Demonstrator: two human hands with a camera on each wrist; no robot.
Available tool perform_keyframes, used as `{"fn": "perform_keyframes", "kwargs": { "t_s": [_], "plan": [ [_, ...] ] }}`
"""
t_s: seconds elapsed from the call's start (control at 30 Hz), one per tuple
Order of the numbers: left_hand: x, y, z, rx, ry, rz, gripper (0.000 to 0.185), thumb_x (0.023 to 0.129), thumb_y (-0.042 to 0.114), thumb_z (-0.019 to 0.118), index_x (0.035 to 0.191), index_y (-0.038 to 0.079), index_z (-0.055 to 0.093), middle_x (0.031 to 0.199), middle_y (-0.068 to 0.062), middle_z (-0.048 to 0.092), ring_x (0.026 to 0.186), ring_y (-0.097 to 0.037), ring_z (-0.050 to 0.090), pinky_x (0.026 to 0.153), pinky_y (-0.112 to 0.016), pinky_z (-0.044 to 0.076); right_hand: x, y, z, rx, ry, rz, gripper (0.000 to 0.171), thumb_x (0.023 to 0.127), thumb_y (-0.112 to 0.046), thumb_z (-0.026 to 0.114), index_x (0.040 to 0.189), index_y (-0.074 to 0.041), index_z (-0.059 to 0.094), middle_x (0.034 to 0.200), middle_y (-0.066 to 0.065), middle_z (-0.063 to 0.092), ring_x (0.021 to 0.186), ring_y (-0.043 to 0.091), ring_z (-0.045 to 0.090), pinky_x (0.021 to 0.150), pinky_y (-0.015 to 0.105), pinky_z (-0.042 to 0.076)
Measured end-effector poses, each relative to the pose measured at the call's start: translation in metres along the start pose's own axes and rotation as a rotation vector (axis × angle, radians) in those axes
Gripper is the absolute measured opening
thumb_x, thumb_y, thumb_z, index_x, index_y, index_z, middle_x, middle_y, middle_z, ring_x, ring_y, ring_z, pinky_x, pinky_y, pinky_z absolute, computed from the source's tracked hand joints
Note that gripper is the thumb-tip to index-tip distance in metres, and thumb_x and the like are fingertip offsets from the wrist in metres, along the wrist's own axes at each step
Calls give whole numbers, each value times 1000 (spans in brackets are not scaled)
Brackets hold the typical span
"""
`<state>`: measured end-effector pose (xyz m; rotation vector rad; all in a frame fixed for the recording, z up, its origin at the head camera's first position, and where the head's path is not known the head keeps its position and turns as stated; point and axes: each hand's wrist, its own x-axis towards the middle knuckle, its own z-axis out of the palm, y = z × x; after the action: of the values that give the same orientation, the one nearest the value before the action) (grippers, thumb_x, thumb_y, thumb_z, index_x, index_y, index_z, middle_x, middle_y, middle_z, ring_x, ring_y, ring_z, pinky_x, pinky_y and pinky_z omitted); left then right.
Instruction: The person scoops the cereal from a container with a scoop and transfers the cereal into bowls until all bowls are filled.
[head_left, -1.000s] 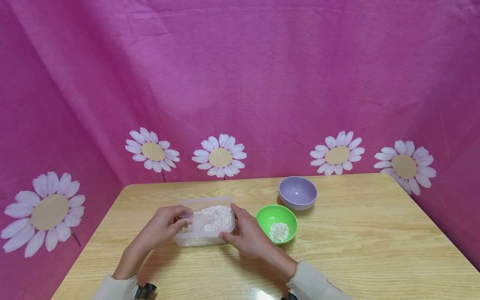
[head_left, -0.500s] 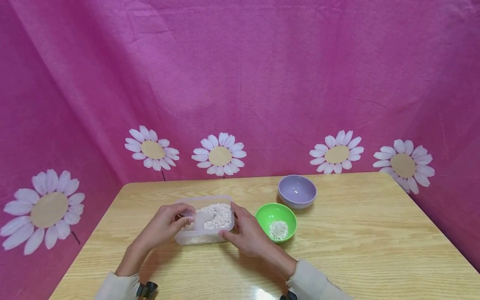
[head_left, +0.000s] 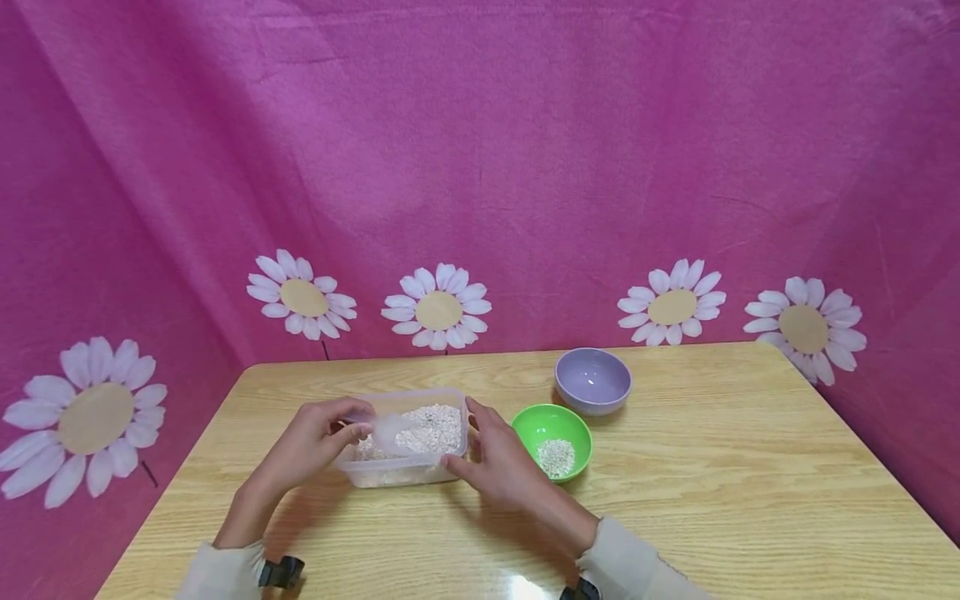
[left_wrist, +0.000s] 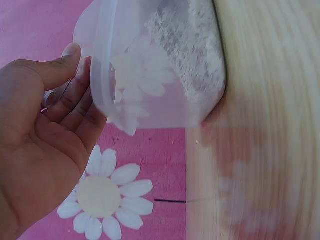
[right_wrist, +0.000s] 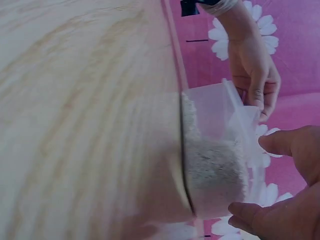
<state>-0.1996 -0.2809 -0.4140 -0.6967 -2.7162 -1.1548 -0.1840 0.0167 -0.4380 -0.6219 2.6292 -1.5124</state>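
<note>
A translucent plastic container (head_left: 397, 477) of pale, oat-like flakes (head_left: 438, 427) stands on the table, left of the middle. My left hand (head_left: 311, 446), at its left end, pinches a translucent scoop (head_left: 393, 433) by its handle between thumb and fingers. The scoop's bowl overlaps the flakes in the head view. My right hand (head_left: 498, 462) holds the container's right end, thumb at the front and fingers at the far side. In the right wrist view, the flakes (right_wrist: 215, 170) are heaped toward the right hand's end. The left wrist view shows the container's wall (left_wrist: 150, 107) beside my left fingers.
A green bowl (head_left: 528, 427) with a small heap of flakes stands just right of my right hand. Behind it sits a purple bowl (head_left: 592, 379). A pink curtain (head_left: 480, 167) with printed daisies hangs behind the wooden table (head_left: 712, 467).
My left hand has moved to the left with the scoop, drawing it back across the flakes. The container's left end has shifted slightly left. The right hand has stayed at its end.
</note>
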Motion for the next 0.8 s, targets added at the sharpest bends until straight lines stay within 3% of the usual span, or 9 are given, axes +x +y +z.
{"fn": "perform_keyframes", "kwargs": {
  "t_s": [0.13, 0.43, 0.8],
  "plan": [
    [-2, -4, -7, -19, 33, -35, 15, 99, 5, 74, 114, 2, 75, 91, -4, 76, 80, -19, 74, 68, -25, 56, -1, -4, -8, 30, 16, 2, 85, 95, -18, 82, 161, 9, 35, 160, 29, 47, 147, 46, 52, 115, 54, 50],
    [-6, -7, -18, -43, 97, -116, 20, 100, 8, 74, 120, 3, 74, 95, -8, 78, 81, -10, 72, 71, -27, 58, -4, -5, -25, 66, 52, 10, 82, 95, -17, 83, 161, 5, 40, 160, 22, 49, 150, 43, 49, 115, 49, 51],
    [-5, 1, -19, -159, 166, -102, 25, 102, -1, 69, 126, -7, 69, 100, -17, 79, 82, -4, 72, 79, -20, 60, -23, 5, -58, -105, 108, 28, 76, 95, -23, 82, 160, -3, 46, 164, 18, 49, 136, 42, 63, 113, 50, 53]
  ]
}}
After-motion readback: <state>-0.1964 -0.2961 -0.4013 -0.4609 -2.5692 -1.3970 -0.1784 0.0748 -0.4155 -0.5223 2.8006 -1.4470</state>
